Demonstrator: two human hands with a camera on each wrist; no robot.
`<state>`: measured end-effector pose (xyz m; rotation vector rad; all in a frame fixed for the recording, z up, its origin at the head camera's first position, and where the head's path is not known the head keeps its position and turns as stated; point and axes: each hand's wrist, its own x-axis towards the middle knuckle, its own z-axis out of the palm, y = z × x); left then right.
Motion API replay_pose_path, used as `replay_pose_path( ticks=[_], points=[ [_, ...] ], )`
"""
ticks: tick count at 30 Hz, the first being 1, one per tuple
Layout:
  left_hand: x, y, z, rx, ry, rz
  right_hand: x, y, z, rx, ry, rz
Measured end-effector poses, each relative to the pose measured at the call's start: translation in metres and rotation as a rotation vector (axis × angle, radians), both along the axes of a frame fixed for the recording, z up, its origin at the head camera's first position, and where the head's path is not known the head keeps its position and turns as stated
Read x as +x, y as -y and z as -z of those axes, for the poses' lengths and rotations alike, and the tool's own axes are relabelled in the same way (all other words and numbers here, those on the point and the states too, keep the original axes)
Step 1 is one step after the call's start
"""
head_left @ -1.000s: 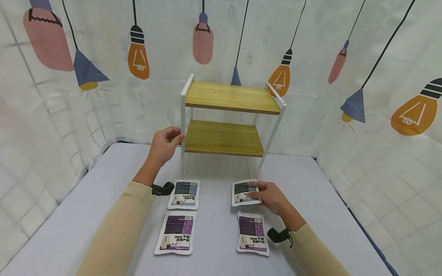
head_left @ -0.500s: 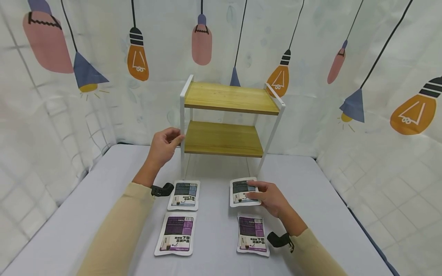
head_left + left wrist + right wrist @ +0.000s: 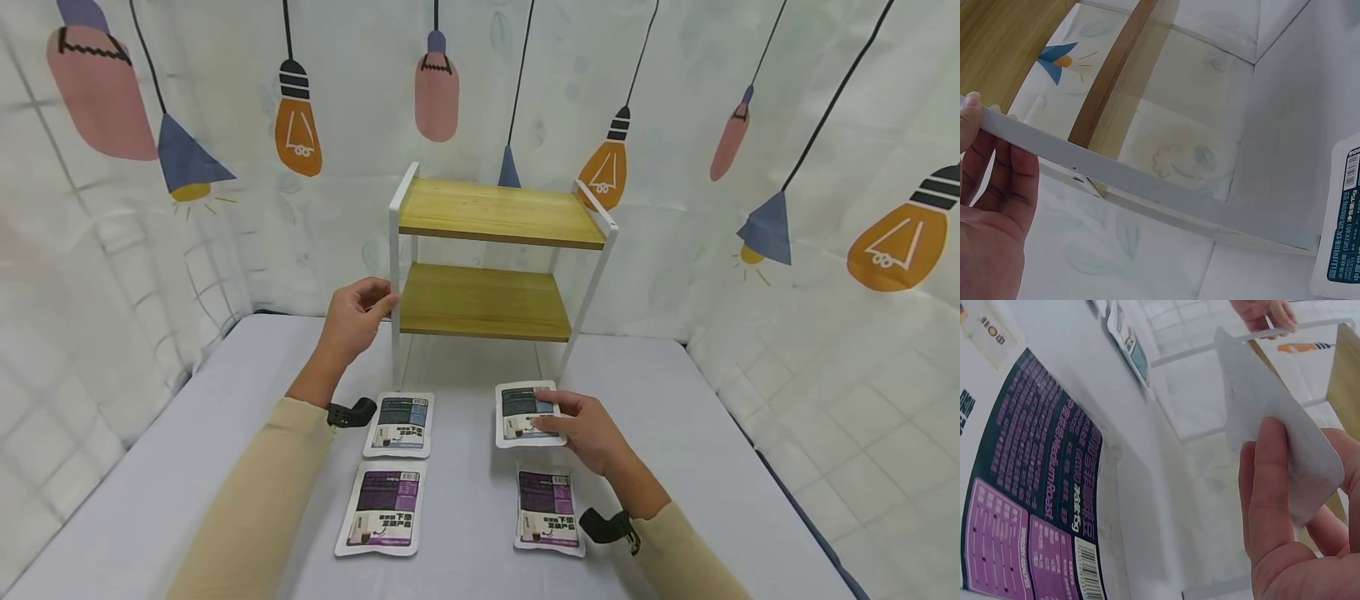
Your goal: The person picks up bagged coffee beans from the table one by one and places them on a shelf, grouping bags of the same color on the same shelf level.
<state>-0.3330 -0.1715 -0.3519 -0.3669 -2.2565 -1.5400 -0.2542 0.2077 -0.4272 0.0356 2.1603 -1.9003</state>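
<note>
My left hand grips the white front-left post of a two-tier wooden shelf; in the left wrist view the thumb and fingers close around that white post. My right hand pinches a white coffee pouch with a blue-and-dark label by its right edge, held a little above the table. In the right wrist view the plain white back of this pouch shows, with fingers pressed against it. Both shelf boards are bare.
A second blue-label pouch lies left of centre, with a purple-label pouch in front of it. Another purple-label pouch lies below my right hand. A patterned curtain hangs behind the white table.
The right hand has raised the blue-label pouch off the table and shifted it slightly up and left. The left hand stays on the shelf post.
</note>
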Motion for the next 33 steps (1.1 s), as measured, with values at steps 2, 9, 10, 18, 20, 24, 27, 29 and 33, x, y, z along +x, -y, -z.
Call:
replay_pose_path(
  ticks=[2, 9, 10, 18, 20, 24, 27, 29, 33],
  points=[
    [0.0, 0.001, 0.0, -0.003, -0.002, 0.0, 0.002, 0.001, -0.002, -0.009, -0.003, -0.006],
    [0.001, 0.002, 0.001, 0.002, 0.001, -0.007, 0.007, 0.004, -0.01, -0.058, -0.017, -0.028],
    [0.001, 0.002, 0.001, 0.006, 0.002, -0.005, 0.008, 0.005, -0.011, -0.064, -0.017, -0.026],
    [0.0, 0.002, 0.002, 0.01, -0.007, -0.002, 0.011, 0.007, -0.02, -0.056, -0.033, -0.014],
    [-0.001, 0.003, 0.003, 0.009, -0.007, -0.005, 0.011, 0.007, -0.022, -0.058, -0.04, -0.012],
    [-0.001, 0.002, 0.003, -0.001, -0.002, -0.004, 0.012, 0.008, -0.026, -0.078, -0.053, -0.011],
    [-0.001, 0.002, 0.002, -0.007, 0.0, -0.001, 0.013, 0.008, -0.03, -0.088, -0.065, -0.011],
    [-0.001, 0.001, 0.002, -0.004, 0.001, 0.002, 0.014, 0.008, -0.033, -0.086, -0.079, -0.012],
    [-0.001, 0.0, 0.001, 0.011, 0.008, 0.006, 0.015, 0.007, -0.038, -0.089, -0.095, -0.005]
  ],
)
